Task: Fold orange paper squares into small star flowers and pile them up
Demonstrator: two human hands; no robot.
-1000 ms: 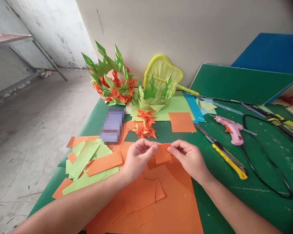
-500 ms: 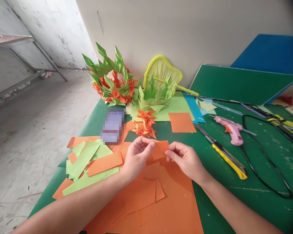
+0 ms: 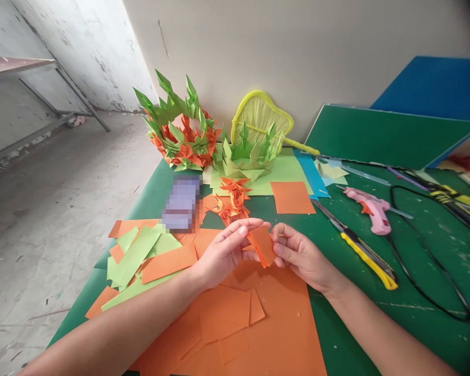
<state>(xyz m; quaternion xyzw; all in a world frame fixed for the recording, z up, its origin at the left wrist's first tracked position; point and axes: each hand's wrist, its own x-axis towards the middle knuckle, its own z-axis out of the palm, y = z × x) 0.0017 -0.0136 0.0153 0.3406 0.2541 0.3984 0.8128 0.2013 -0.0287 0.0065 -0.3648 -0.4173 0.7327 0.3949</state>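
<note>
Above the large orange sheet (image 3: 282, 324), a small folded piece of orange paper (image 3: 261, 245) is held up between my two hands. My right hand (image 3: 300, 256) pinches its right edge between thumb and fingers. On the other side my left hand (image 3: 229, 248) curves around the paper's left edge, thumb raised and fingers reaching behind and below it. The folded layers open slightly toward the lower left. Just beyond the hands lie orange origami flowers (image 3: 233, 198), and an orange paper square (image 3: 293, 197) rests to their right.
Green and orange paper pieces (image 3: 137, 256) are piled at left beside a blurred purple phone-like object (image 3: 182, 203). Behind stand two paper crowns (image 3: 180, 141). A yellow utility knife (image 3: 368, 261) and a pink glue gun (image 3: 370, 209) with its cord lie on the green table (image 3: 415, 334) at right.
The orange paper has turned from lying broad and flat to standing tilted, showing its folded layers. My left fingers have straightened and shifted right, behind the paper.
</note>
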